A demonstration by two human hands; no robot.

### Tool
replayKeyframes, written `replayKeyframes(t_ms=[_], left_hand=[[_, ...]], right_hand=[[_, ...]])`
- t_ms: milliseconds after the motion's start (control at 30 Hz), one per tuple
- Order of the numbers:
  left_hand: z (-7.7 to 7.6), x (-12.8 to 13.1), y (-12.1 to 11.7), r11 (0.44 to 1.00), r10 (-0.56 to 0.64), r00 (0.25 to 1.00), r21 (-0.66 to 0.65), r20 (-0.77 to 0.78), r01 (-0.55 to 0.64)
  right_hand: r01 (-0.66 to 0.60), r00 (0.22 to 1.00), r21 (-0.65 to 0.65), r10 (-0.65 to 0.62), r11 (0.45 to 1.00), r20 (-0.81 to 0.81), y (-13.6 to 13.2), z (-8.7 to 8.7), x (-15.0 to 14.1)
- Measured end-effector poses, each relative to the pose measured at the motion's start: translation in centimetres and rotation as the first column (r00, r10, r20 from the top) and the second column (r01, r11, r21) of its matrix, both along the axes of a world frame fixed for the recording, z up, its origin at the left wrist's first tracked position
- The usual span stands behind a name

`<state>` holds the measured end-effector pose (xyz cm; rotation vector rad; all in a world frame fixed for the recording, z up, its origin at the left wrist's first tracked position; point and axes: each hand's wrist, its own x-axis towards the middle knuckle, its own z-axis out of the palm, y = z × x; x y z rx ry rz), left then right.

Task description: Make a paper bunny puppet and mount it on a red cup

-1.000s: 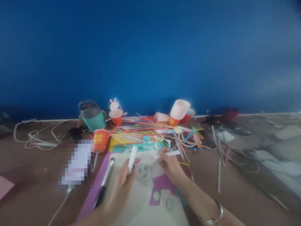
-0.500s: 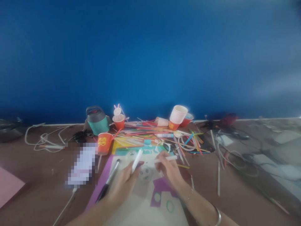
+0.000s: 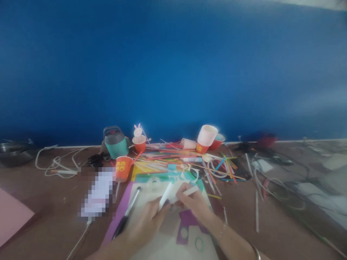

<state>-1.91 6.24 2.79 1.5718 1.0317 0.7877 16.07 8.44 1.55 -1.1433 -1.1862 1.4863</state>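
Observation:
My left hand [image 3: 148, 220] is closed around a slim white stick-like piece [image 3: 166, 195], which slants up from the fingers. Its exact kind is too blurred to tell. Close by on the right, my right hand [image 3: 194, 202] pinches another white, pen-like piece [image 3: 192, 190]. The two hands nearly meet above a pale sheet [image 3: 151, 243] on a purple sheet [image 3: 110, 227]. A black-and-silver pen [image 3: 127, 211] lies left of my left hand. Below my right hand are purple paper scraps [image 3: 182, 234] and a green ring outline [image 3: 199, 244].
Colourful sticks [image 3: 159, 153] are heaped at the back. Around them stand a red paper cup [image 3: 123, 169], a stack of cups [image 3: 207, 135] and a teal container [image 3: 116, 146]. A pixelated phone-like object [image 3: 99, 195] lies left; white cables [image 3: 63, 162] run on both sides.
My hands have drawn closer together, bringing the two white pieces near each other. The round face-like cutout seen between them before is now hidden. The view has shifted slightly.

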Motion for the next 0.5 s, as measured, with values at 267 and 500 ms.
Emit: replayKeyframes(t_ms=[267, 500], left_hand=[[-0.1, 0.1, 0.1, 0.994, -0.027, 1.000, -0.107, -0.004, 0.026], [-0.4, 0.2, -0.6, 0.986, 0.077, 0.992, 0.158, -0.096, -0.061]], right_hand=[[-0.062, 0.998, -0.001, 0.062, 0.998, -0.021, -0.5, 0.3, -0.2], [0.011, 0.999, -0.031, -0.012, 0.999, -0.031, -0.7, -0.1, -1.1]])
